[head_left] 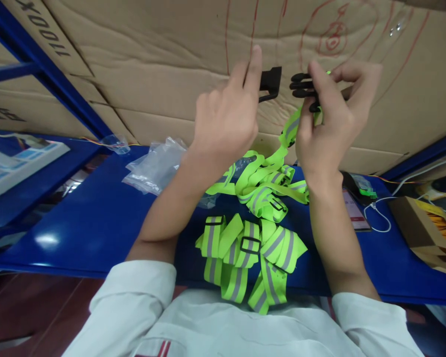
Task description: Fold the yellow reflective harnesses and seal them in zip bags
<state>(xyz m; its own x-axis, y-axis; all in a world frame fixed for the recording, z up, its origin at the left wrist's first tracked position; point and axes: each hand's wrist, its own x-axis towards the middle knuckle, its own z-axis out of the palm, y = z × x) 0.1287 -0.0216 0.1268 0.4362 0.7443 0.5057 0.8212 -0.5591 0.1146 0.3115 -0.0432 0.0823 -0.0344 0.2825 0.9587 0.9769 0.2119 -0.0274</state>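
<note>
Raised in front of the cardboard, my left hand [226, 109] grips the black socket half of a buckle [271, 83]. Facing it across a small gap is the pronged buckle half [301, 85], pinched in my right hand [332, 109]. From my right hand a neon-yellow reflective strap [290, 126] with a grey stripe runs down to a tangled strap pile [260, 183] on the blue table. Nearer to me lies a folded bundle of the same strap [245, 248], with black slide adjusters on it, partly hanging over the table edge.
Clear plastic bags [156, 166] lie left of the straps on the blue table [78, 213]. To the right are a phone [356, 210], a white cable [382, 229] and an open cardboard box [412, 228]. A large cardboard sheet [163, 64] stands behind, between blue metal posts.
</note>
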